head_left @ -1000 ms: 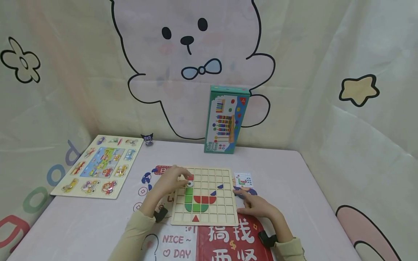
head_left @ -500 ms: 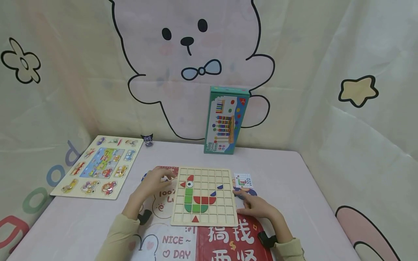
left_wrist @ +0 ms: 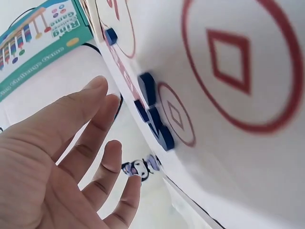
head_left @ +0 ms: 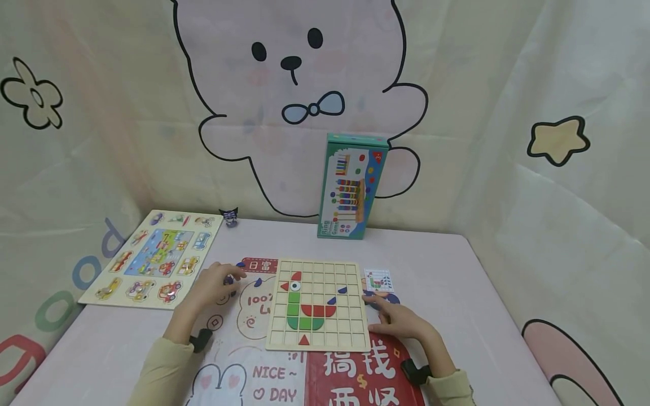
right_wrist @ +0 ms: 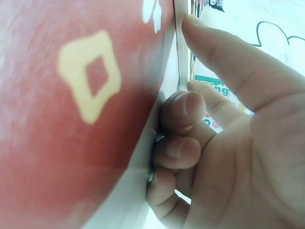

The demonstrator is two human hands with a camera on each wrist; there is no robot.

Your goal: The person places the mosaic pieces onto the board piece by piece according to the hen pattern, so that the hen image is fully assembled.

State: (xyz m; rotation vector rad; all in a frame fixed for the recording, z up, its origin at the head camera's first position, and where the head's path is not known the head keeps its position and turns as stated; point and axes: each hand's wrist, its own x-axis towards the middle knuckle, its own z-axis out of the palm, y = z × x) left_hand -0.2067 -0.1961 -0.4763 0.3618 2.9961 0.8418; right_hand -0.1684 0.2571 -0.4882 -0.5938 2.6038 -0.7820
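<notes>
My left hand (head_left: 208, 286) hovers left of the wooden grid board (head_left: 350, 332), over several small blue pieces (left_wrist: 161, 129) on the mat. In the left wrist view its fingers are loosely bent, apart from the pieces, with nothing between them. One blue piece (head_left: 258, 282) lies nearer the board. On the board, a bird shape is laid out: red beak piece (head_left: 284, 287), eye tile (head_left: 294, 286), green tiles (head_left: 293, 310), red wing pieces (head_left: 318, 310), blue pieces (head_left: 342, 290) and a red triangle (head_left: 304, 340). My right hand (head_left: 401, 321) rests at the board's right edge, thumb and forefinger spread against it.
A small pattern card (head_left: 378, 281) lies right of the board. A ring game box (head_left: 350, 192) stands against the back curtain. At the left lie a picture puzzle board (head_left: 96, 296) and a small dark figurine (head_left: 229, 217). A printed mat (head_left: 274, 372) is under the board.
My left hand has lifted off the board's upper left and moved left to the loose blue pieces. The red beak piece now shows where it was. My right hand has stayed still.
</notes>
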